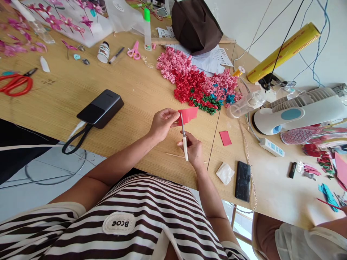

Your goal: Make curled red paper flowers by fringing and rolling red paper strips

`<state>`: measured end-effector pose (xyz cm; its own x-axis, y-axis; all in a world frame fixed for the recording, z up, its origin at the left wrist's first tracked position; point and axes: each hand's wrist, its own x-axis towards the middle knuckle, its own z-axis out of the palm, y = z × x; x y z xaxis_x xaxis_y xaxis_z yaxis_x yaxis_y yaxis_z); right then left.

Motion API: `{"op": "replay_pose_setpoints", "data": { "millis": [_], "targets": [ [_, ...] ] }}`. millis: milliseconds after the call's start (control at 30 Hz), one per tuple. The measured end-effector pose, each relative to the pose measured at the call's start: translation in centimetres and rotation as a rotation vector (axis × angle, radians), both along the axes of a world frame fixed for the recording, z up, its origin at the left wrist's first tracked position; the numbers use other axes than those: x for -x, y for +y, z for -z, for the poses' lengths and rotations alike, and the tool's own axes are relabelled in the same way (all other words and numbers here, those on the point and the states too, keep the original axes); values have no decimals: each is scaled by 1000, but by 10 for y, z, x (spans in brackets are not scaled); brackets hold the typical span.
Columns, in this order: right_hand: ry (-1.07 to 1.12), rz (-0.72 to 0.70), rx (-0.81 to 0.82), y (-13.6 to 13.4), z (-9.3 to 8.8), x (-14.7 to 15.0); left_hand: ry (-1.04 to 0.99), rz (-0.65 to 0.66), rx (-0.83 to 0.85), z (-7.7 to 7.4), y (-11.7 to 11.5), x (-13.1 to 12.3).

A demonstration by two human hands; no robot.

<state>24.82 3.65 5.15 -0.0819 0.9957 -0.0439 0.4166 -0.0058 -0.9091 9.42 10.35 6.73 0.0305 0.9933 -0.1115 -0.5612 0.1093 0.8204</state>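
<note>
My left hand pinches a red paper piece by its left edge, above the wooden table. My right hand is wrapped round the white handles of small scissors. Their blades point up and meet the paper's lower left edge. A thin wooden stick lies on the table just under my right hand. A smaller red paper piece lies to the right.
A heap of pink, red, green and blue paper curls lies behind my hands. A black power bank sits left, a black phone and white tissue right. Red scissors lie far left; a white fan and another person's arm are at right.
</note>
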Motion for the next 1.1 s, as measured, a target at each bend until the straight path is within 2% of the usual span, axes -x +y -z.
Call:
{"op": "replay_pose_setpoints", "data": {
  "millis": [267, 633, 1100],
  "targets": [
    [4, -6, 5, 0, 3, 0, 11, -3, 6, -1, -1, 0],
    [77, -177, 72, -1, 10, -3, 14, -76, 28, -3, 7, 8],
    [38, -133, 55, -1, 10, -1, -1, -102, 24, -6, 6, 8]
  ]
}}
